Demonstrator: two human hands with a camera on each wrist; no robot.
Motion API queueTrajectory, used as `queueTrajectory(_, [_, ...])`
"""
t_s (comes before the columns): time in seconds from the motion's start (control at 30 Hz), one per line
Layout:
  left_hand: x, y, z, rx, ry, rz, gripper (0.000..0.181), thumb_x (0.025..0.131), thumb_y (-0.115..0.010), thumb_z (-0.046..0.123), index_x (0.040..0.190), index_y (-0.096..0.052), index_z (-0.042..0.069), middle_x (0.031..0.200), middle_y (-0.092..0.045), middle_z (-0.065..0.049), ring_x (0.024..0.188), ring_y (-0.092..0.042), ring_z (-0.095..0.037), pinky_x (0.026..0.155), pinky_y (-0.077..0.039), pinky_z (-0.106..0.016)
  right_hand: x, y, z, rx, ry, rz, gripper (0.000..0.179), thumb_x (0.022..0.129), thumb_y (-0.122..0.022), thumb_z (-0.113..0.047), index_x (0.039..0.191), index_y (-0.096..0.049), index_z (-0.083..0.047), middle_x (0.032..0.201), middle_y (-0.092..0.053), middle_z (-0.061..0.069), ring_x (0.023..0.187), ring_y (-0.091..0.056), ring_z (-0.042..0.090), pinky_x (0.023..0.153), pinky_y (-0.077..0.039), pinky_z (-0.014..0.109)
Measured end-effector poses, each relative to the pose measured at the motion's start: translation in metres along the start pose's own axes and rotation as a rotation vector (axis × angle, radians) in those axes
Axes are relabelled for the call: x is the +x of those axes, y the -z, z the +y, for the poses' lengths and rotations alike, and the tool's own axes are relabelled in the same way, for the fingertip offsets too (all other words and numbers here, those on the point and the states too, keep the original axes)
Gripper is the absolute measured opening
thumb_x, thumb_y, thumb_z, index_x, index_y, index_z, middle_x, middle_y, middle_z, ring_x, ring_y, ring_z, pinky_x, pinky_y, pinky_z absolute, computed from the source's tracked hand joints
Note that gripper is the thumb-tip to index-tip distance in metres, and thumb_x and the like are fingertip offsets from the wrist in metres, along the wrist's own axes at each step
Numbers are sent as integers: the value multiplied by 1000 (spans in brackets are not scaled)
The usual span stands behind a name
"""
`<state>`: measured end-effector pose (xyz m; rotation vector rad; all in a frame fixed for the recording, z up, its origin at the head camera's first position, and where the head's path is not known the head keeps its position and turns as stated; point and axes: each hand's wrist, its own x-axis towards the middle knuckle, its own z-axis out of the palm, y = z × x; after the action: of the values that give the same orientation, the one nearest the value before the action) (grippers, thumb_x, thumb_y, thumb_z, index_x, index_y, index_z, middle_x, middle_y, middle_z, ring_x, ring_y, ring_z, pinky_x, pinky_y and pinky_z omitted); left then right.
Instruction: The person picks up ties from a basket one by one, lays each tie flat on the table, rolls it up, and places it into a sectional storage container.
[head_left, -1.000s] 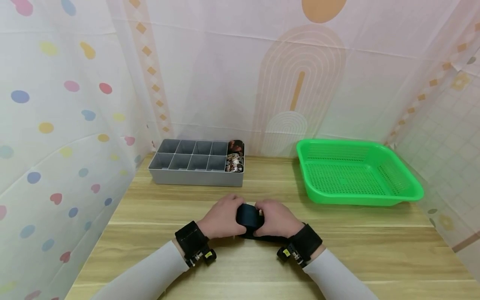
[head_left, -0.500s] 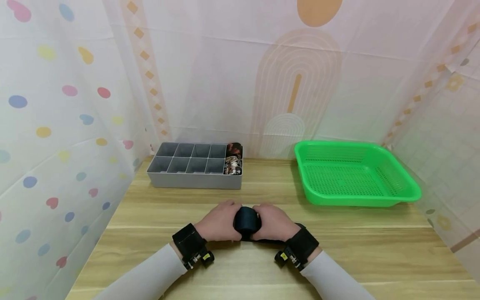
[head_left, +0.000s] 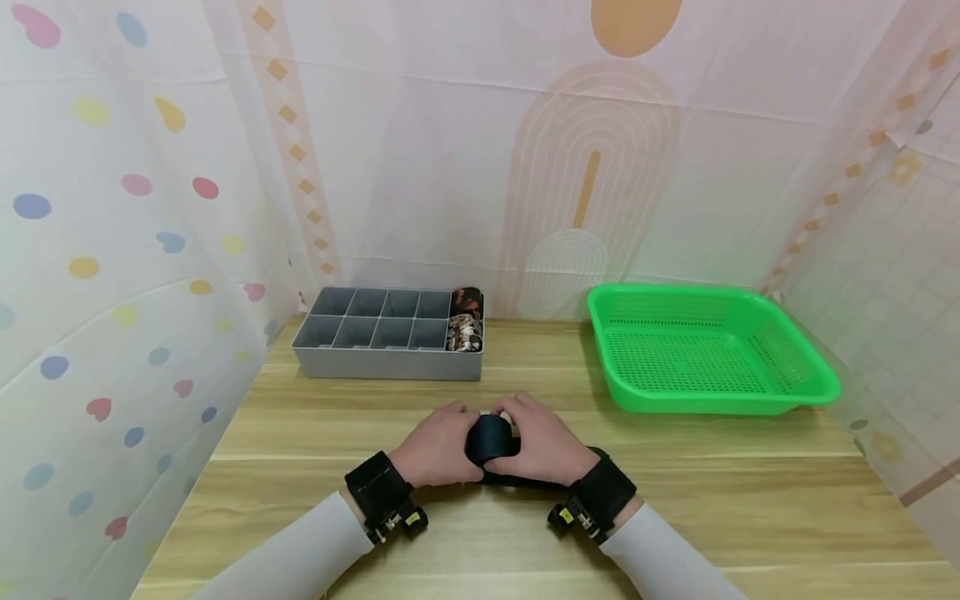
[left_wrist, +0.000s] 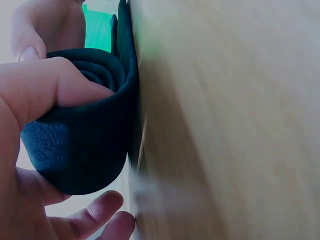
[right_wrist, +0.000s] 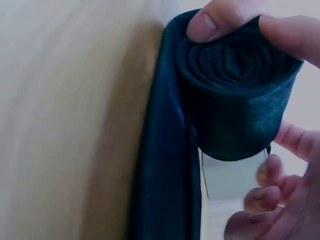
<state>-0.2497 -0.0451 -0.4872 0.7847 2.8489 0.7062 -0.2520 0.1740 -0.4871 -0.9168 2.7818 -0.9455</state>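
A dark blue-green necktie (head_left: 489,438), partly wound into a thick roll, stands on its side near the table's middle. Its flat unrolled length runs right, under the right hand and wrist. My left hand (head_left: 438,446) grips the left of the roll; in the left wrist view its thumb (left_wrist: 65,82) lies over the coil's edge, with fingers beneath. The right hand (head_left: 542,442) curls around the right side, its thumb at the near edge and fingers at the far edge. Spiral layers of the necktie (right_wrist: 235,65) show in the right wrist view.
Behind the hands, to the left, stands a grey divided box (head_left: 390,364). Its rightmost compartments hold dark patterned rolled cloths (head_left: 466,332). A green perforated basket (head_left: 727,402) sits at the back right. Patterned curtains (head_left: 420,167) enclose the wooden table (head_left: 450,558).
The right hand's fingers have shifted up and over the roll's far side, and its hold has changed. Both hands still hold the necktie. The whole head view has shifted slightly.
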Motion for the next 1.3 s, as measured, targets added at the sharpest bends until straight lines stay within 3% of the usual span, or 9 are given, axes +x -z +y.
queueTrajectory(0.13, [0, 0, 2, -20, 9, -11, 52, 69, -92, 30, 112, -71, 10, 96, -60, -2, 81, -54, -16, 73, -50, -35, 1, -2, -1, -56, 15, 36, 54, 76, -85, -39, 121, -66, -18, 108, -59, -3, 88, -53, 11, 80, -50, 28])
queueTrajectory(0.37, [-1, 3, 3, -61, 52, 14, 56, 69, -89, 26, 118, -68, 9, 99, -61, -5, 82, -55, -19, 72, -49, -36, 0, 2, -2, -42, -20, 50, 50, 72, -81, -29, 118, -66, -15, 107, -58, -1, 88, -54, 14, 80, -50, 31])
queueTrajectory(0.53, [-1, 3, 2, -57, 86, 33, 65, 70, -87, 27, 128, -66, 8, 108, -62, -6, 88, -57, -19, 77, -51, -37, 1, 4, 4, -84, -35, 28, 50, 71, -81, -27, 117, -64, -17, 105, -56, -2, 86, -52, 15, 78, -48, 30])
queueTrajectory(0.8, [-1, 4, 5, -52, 99, 50, 65, 72, -83, 29, 130, -65, 7, 112, -63, -8, 90, -58, -20, 79, -52, -38, 1, 6, 7, -87, -90, -36, 46, 68, -84, -26, 109, -65, -18, 92, -58, -2, 79, -53, 15, 70, -47, 31])
queueTrajectory(1.03, [-1, 4, 8, -97, 36, 59, 54, 70, -82, 27, 118, -65, 11, 109, -63, -6, 90, -57, -18, 79, -51, -38, 4, -6, 10, -83, -93, -56, 41, 68, -91, -24, 102, -67, -18, 91, -65, -5, 79, -57, 11, 73, -50, 29])
queueTrajectory(1.13, [0, 3, 7, -129, 8, 46, 55, 69, -83, 26, 119, -64, 11, 111, -64, -6, 93, -58, -18, 82, -52, -39, 4, -8, 11, -81, -87, -47, 42, 67, -92, -24, 101, -69, -19, 91, -67, -6, 79, -58, 11, 73, -50, 29])
queueTrajectory(1.3, [1, 2, 2, -135, 18, 9, 66, 67, -88, 23, 126, -63, 8, 113, -63, -8, 95, -59, -20, 83, -52, -41, 4, -8, 11, -86, -99, -47, 42, 67, -92, -25, 102, -69, -19, 93, -68, -5, 81, -59, 11, 75, -51, 31])
